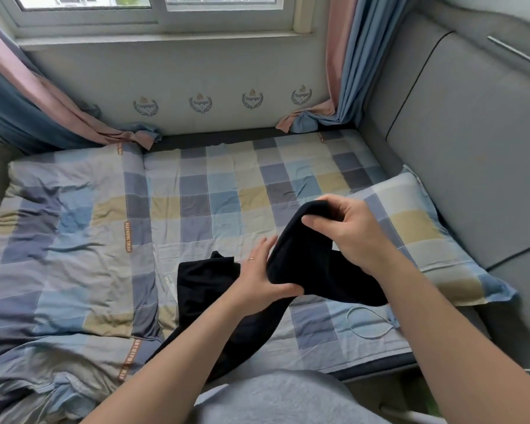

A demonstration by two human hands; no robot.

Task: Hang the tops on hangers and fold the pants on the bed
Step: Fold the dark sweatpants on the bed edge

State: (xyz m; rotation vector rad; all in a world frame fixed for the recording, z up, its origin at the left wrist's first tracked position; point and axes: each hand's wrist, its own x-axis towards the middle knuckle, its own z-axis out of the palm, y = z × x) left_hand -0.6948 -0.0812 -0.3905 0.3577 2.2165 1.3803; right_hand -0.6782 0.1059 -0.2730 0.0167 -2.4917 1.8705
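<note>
Checked bedding (pixel 224 191) covered the bed (pixel 377 367) below a curtained window (pixel 153 16), a rumpled quilt (pixel 58 240) at left and a matching pillow (pixel 410 228) at right. Above its near half a black garment (pixel 303 264) (top or pants, unclear) was held up, its lower end trailing on the bed. The right hand (pixel 349 231) gripped the upper fold with curled fingers (pixel 318 223); the left hand (pixel 263 276) pinched the edge below.

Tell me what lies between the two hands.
Only the black garment: left hand and right hand both hold it, its fabric bunched across the gap. The head view shows this.
</note>
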